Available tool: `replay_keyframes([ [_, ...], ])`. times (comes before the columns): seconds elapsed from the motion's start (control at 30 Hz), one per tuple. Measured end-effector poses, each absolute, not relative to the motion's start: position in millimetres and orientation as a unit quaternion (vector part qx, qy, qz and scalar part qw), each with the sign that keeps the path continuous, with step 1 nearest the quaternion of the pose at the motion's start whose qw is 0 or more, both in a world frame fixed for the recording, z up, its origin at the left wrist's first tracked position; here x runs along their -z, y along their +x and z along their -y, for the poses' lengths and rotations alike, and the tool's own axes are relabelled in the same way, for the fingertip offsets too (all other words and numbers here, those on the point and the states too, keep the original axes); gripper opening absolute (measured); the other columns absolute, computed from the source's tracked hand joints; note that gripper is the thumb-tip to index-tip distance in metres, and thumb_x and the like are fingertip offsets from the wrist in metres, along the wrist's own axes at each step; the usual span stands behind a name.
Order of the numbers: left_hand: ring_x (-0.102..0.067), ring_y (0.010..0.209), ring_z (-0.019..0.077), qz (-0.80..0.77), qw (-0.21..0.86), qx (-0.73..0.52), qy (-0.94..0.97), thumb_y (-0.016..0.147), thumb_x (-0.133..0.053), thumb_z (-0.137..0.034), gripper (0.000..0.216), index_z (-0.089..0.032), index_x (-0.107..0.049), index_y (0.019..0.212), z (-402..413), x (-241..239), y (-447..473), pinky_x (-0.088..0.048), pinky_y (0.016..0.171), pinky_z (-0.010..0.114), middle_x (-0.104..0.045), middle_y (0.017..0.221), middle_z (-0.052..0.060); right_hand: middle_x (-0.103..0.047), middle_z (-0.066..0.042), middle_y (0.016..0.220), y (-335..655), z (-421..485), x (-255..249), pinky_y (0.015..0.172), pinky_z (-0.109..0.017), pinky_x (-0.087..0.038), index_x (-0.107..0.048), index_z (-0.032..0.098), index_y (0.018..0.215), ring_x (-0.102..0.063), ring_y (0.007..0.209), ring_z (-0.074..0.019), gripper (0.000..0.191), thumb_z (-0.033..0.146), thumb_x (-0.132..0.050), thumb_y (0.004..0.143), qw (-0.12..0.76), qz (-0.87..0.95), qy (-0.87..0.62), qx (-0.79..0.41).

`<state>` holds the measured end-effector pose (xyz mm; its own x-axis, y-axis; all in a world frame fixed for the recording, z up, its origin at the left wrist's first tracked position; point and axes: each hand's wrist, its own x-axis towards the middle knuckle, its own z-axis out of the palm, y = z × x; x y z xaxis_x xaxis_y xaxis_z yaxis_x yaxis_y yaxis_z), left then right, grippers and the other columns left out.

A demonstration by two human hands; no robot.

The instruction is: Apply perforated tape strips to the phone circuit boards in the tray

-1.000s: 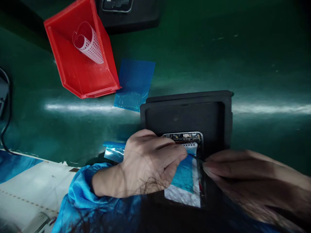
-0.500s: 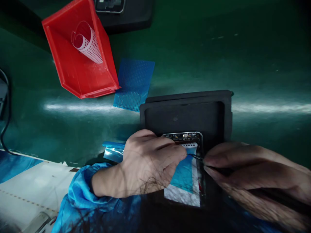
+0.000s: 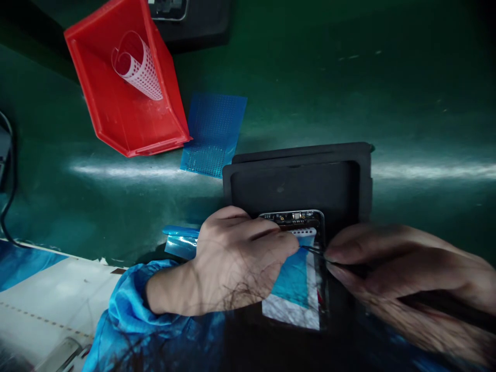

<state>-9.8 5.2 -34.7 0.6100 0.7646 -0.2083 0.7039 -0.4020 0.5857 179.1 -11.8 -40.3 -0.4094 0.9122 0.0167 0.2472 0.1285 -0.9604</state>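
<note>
Head view: L hand (image 3: 232, 263), in a blue sleeve (image 3: 127, 305), lies over the near-left part of an opened phone (image 3: 298, 218). Its fingers (image 3: 281, 242) are curled, tips down at the top edge of the blue film (image 3: 294, 274) that covers the phone's middle. Can't tell if they pinch the film or just press on it.

R hand (image 3: 395, 263) comes in from the right, blurred. Thumb & forefinger are clamped on a thin dark tool (image 3: 312, 250), prob. tweezers. The tool's tip touches the film's top edge, just beside the L fingertips.

Phone sits in the near end of a black foam tray (image 3: 302, 175) w/ its circuit board showing at the far end. A white strip shows under the film at the near end. Tray rests on the green worktop (image 3: 349, 77), roughly centre of view.

Just beside the L wrist, on the worktop: a shiny blue foil scrap (image 3: 180, 243). Far left: red bin (image 3: 124, 113), tilted, w/ a rolled perforated sheet (image 3: 139, 64) inside. A flat blue perforated sheet (image 3: 215, 134) lies between bin & tray, its corner near the tray's far-left edge. Another dark tray (image 3: 201, 23) is at the top edge, partly cut off. White paper (image 3: 50, 289) bottom left, cable (image 3: 8, 196) at the left edge.
</note>
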Motion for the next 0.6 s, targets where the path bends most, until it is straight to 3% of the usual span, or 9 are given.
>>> replay_keyframes([
  [0.2,-0.051,0.058,0.0096,-0.442,0.325,-0.051,0.834,0.068,-0.041,-0.021,0.016,-0.029,-0.051,0.077,-4.7,33.2,-9.9,-0.037,0.061,0.028,-0.058,0.064,-0.007,-0.054,-0.004,0.070,180.3,15.4,41.9,0.056,-0.026,-0.049,-0.049,0.027,0.067,-0.053,0.071,-0.0154,0.007,0.025,-0.043,0.065,0.327,0.668,-0.436,-0.506],
  [0.6,-0.052,0.058,0.0099,-0.458,0.343,-0.058,0.818,0.068,-0.040,-0.021,0.015,-0.028,-0.052,0.075,-4.8,32.2,-7.0,-0.037,0.061,0.029,-0.057,0.060,-0.006,-0.057,-0.001,0.073,187.4,24.7,49.9,0.050,-0.031,-0.050,-0.049,0.027,0.068,-0.053,0.072,-0.0218,0.028,0.009,-0.056,0.048,0.336,0.697,-0.401,-0.490],
])
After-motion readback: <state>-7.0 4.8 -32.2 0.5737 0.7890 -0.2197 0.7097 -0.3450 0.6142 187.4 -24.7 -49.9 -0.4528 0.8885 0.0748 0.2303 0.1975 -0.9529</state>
